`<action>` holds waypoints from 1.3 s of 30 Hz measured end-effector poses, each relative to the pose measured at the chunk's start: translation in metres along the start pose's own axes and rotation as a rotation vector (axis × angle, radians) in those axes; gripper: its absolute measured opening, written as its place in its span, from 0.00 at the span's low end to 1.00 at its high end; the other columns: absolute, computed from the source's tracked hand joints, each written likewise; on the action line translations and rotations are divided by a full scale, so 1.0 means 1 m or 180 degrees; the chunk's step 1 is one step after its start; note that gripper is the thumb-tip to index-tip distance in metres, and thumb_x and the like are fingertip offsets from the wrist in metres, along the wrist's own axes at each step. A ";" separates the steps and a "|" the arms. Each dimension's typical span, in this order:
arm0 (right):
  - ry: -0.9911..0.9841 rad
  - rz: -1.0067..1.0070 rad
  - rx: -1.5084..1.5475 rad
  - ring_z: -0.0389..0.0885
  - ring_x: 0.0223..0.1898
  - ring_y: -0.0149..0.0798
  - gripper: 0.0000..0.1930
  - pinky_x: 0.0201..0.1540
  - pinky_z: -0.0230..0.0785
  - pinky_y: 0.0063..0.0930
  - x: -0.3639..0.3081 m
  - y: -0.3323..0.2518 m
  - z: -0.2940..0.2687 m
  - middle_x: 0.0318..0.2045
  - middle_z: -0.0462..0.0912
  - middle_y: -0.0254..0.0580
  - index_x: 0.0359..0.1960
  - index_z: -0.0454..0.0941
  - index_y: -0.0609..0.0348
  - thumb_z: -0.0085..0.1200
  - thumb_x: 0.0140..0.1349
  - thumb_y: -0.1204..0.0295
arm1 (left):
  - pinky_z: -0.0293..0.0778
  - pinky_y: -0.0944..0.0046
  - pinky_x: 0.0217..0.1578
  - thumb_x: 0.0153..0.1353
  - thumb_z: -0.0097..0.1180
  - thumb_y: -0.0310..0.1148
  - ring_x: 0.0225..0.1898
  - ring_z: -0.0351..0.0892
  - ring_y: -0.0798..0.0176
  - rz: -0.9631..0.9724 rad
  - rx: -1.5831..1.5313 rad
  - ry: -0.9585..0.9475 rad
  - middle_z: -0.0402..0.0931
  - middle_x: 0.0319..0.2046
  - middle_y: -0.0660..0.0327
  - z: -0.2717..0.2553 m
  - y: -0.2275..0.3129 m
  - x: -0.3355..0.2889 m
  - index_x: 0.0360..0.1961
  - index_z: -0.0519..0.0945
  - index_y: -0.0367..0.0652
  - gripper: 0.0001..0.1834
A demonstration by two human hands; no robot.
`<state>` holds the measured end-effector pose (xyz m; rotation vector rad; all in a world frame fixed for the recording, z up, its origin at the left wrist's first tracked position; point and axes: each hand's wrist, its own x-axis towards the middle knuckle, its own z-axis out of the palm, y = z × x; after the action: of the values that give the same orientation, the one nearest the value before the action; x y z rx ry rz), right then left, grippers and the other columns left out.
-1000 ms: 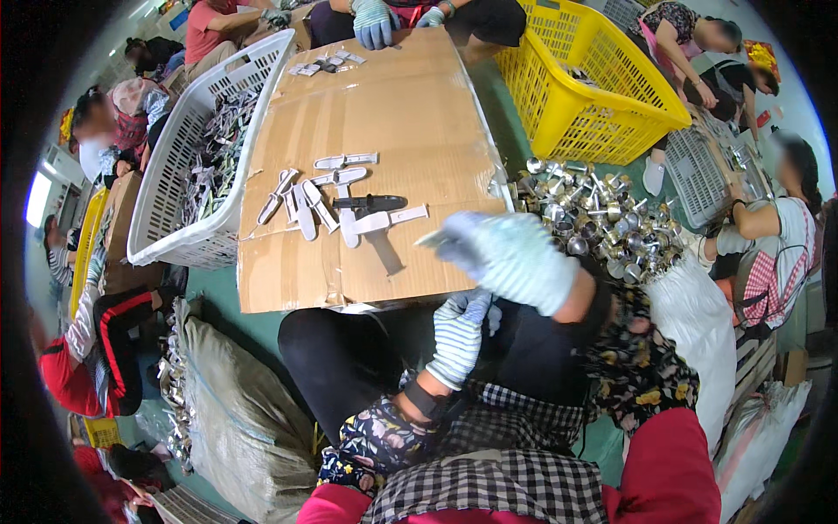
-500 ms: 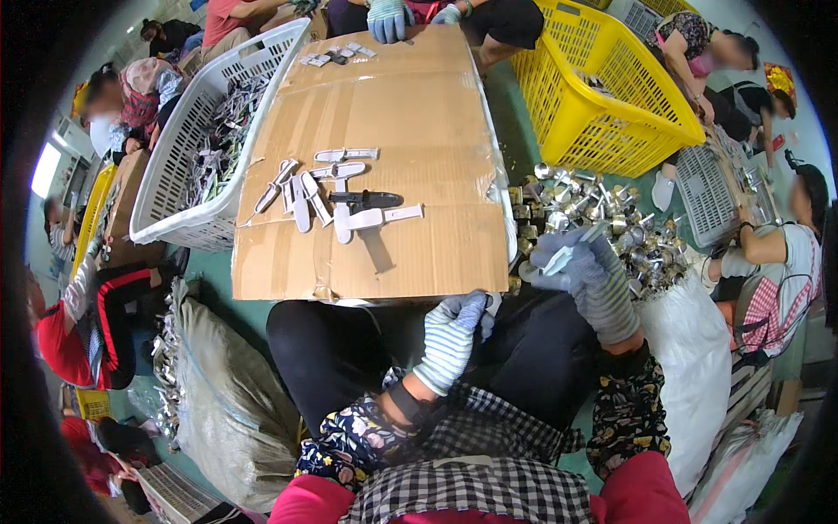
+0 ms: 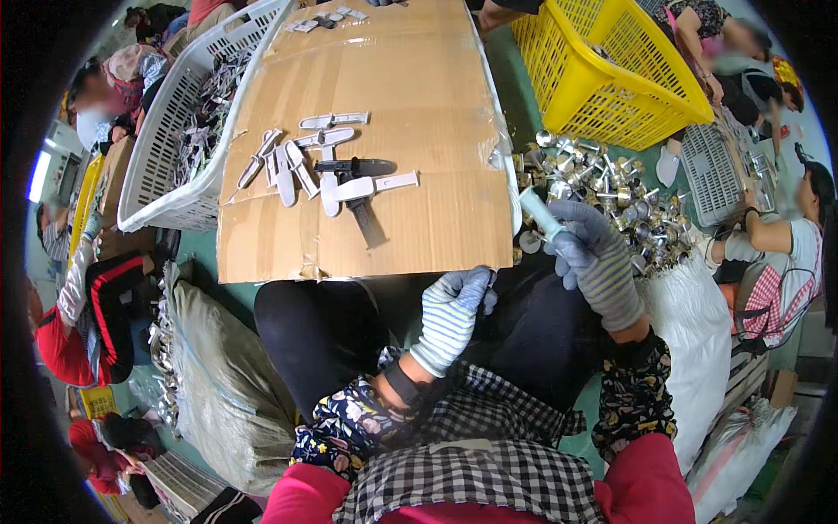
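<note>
The right hand (image 3: 594, 253), gloved, is gripping a pale green handle (image 3: 541, 214) at three o'clock of the cardboard (image 3: 419, 79), beside the metal parts (image 3: 611, 192). The left hand (image 3: 454, 310), at six o'clock, is curling closed; what it grips, I cannot tell.

Right hand (image 3: 594, 253) grips pale tube (image 3: 539, 212) beside metal parts (image 3: 611, 196).

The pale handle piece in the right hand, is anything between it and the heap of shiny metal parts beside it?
Nothing visible does. The right hand holds the pale handle piece right at the near edge of the heap of metal parts.
</note>
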<state>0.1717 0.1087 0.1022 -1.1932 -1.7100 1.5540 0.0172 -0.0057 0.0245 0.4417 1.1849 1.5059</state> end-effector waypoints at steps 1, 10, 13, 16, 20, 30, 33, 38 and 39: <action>0.0110 0.0012 0.0150 0.67 0.18 0.20 0.12 0.17 0.60 0.12 0.000 -0.003 0.006 0.23 0.76 0.31 0.45 0.75 0.58 0.53 0.58 0.74 | 0.66 0.74 0.24 0.64 0.53 0.34 0.21 0.71 0.74 -0.0005 -0.0007 0.0016 0.76 0.21 0.65 -0.001 0.000 0.000 0.32 0.79 0.37 0.10; -0.0103 0.0374 0.0126 0.74 0.26 0.22 0.07 0.30 0.66 0.16 0.034 0.008 0.020 0.27 0.82 0.34 0.35 0.79 0.62 0.58 0.56 0.73 | 0.66 0.75 0.23 0.64 0.53 0.35 0.20 0.70 0.75 -0.0023 0.0152 0.0032 0.76 0.20 0.65 -0.002 0.001 0.000 0.31 0.79 0.37 0.12; -0.0074 0.0326 -0.0168 0.76 0.28 0.24 0.07 0.32 0.68 0.17 0.040 0.008 0.023 0.27 0.82 0.36 0.33 0.80 0.63 0.59 0.54 0.73 | 0.66 0.75 0.23 0.64 0.52 0.37 0.20 0.71 0.74 -0.0073 0.0183 -0.0039 0.76 0.19 0.65 -0.002 0.002 0.001 0.31 0.79 0.37 0.13; -0.0231 0.0288 -0.0499 0.78 0.29 0.26 0.08 0.34 0.69 0.19 0.045 0.009 0.024 0.28 0.82 0.37 0.32 0.81 0.65 0.59 0.53 0.72 | 0.66 0.74 0.24 0.64 0.51 0.37 0.20 0.71 0.74 -0.0102 0.0133 -0.0037 0.76 0.19 0.64 -0.002 0.002 0.002 0.31 0.79 0.36 0.14; -0.0277 0.0242 -0.0583 0.78 0.29 0.27 0.08 0.34 0.69 0.19 0.050 0.011 0.025 0.28 0.82 0.38 0.30 0.81 0.65 0.59 0.52 0.73 | 0.66 0.74 0.24 0.64 0.51 0.36 0.21 0.71 0.74 -0.0118 0.0284 0.0004 0.76 0.19 0.64 -0.003 0.004 0.002 0.31 0.79 0.36 0.13; -0.0366 0.0327 -0.0471 0.79 0.28 0.29 0.08 0.34 0.71 0.22 0.055 0.010 0.025 0.25 0.82 0.41 0.30 0.80 0.66 0.61 0.50 0.74 | 0.69 0.73 0.25 0.64 0.51 0.34 0.22 0.73 0.73 -0.0051 0.0289 -0.0034 0.77 0.22 0.63 -0.003 0.000 0.003 0.32 0.79 0.34 0.12; -0.0406 0.0144 -0.0632 0.78 0.26 0.29 0.07 0.33 0.71 0.22 0.058 0.015 0.021 0.25 0.82 0.41 0.29 0.80 0.65 0.62 0.50 0.74 | 0.69 0.73 0.25 0.64 0.51 0.33 0.22 0.73 0.73 -0.0131 0.0144 -0.0030 0.77 0.23 0.63 -0.003 -0.003 0.004 0.33 0.79 0.34 0.11; -0.0433 0.0066 -0.1049 0.78 0.26 0.29 0.09 0.33 0.71 0.23 0.062 0.018 0.022 0.24 0.82 0.41 0.29 0.80 0.64 0.63 0.49 0.72 | 0.69 0.73 0.26 0.64 0.52 0.32 0.22 0.73 0.73 -0.0067 0.0062 -0.0044 0.77 0.25 0.63 -0.005 -0.007 0.006 0.33 0.79 0.34 0.10; -0.0477 0.0032 -0.0935 0.78 0.27 0.29 0.10 0.33 0.71 0.24 0.061 0.019 0.021 0.24 0.82 0.40 0.29 0.80 0.64 0.64 0.49 0.71 | 0.68 0.73 0.25 0.63 0.52 0.32 0.22 0.72 0.73 -0.0056 0.0080 -0.0024 0.77 0.24 0.63 -0.005 -0.006 0.006 0.33 0.79 0.35 0.11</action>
<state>0.1299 0.1505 0.0697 -1.2520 -2.0899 1.4652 0.0145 -0.0029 0.0160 0.4523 1.1999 1.4745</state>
